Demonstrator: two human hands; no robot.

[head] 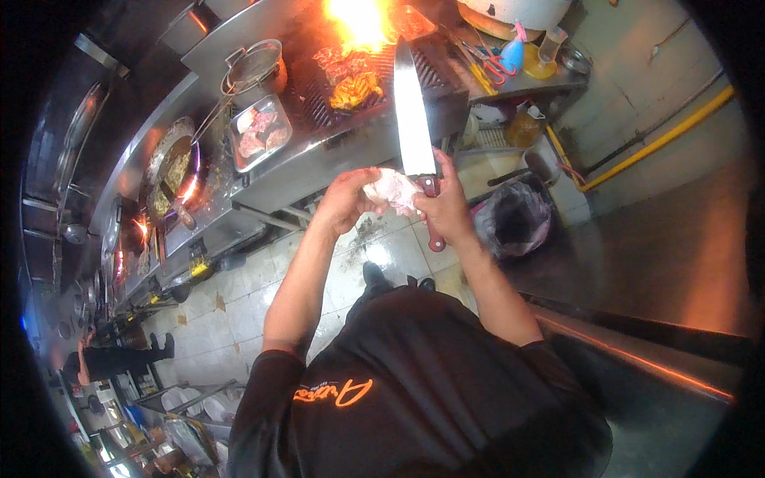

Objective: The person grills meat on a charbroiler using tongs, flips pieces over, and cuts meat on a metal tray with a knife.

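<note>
A pale piece of raw meat (391, 188) is stretched between my two hands in front of the grill. My left hand (349, 200) grips its left end. My right hand (448, 200) pinches the other end and also holds a large chef's knife (413, 113) by its dark red handle, blade pointing away from me. On the grill (311, 107) beyond, yellow-orange marinated meat (357, 91) and darker reddish meat (340, 64) lie below a tall flame (358, 21). A steel tray (263, 134) of raw meat pieces rests left of the grill grate.
A flaming wok (170, 170) and a lidded pot (254, 71) stand at left. Scissors (499, 69), a blue squeeze bottle (513, 55) and an oil cup (547, 57) sit on the right shelf. Below is a lined bin (514, 221). Another person (113, 358) stands far left.
</note>
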